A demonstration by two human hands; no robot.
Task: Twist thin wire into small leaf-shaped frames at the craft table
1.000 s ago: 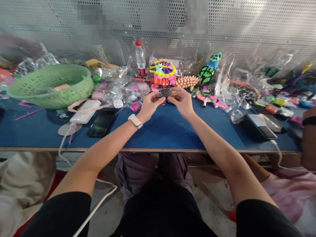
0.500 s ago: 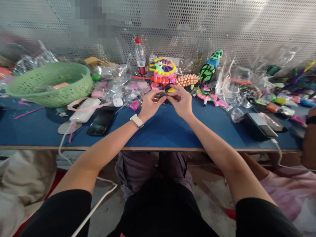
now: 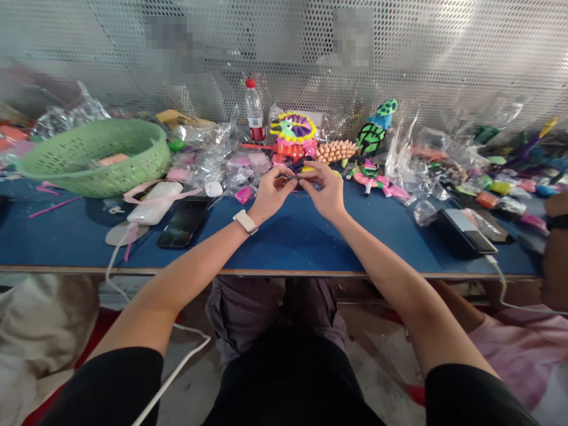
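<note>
My left hand (image 3: pixel 271 194) and my right hand (image 3: pixel 327 190) meet over the blue table, fingertips almost touching. Between them they pinch a small dark piece (image 3: pixel 296 178), perhaps modelling clay; fingers hide most of it. Just behind stands a colourful clay figure (image 3: pixel 293 133) with a yellow frilled rim, purple patches and a red lower part. Beside it lies a tan, bumpy clay piece (image 3: pixel 336 151). A yellow piece (image 3: pixel 307 169) shows partly behind my right fingers. To the right are a green-and-black turtle-like figure (image 3: pixel 371 136) and a small pink-and-green figure (image 3: pixel 369 173).
At left stands a green basket (image 3: pixel 93 183), near a white power bank (image 3: pixel 157 202) and a black phone (image 3: pixel 184 222). A red-capped bottle (image 3: pixel 254 112) stands at the back. Clear plastic wrappers (image 3: pixel 208 148) litter the table. Another phone (image 3: pixel 465 232) lies right, near another person's arm (image 3: pixel 557 254).
The dark piece looked broader and rounder before; now only a thin bit shows between my fingertips. My hands stay close together, and the view has tilted slightly upward.
</note>
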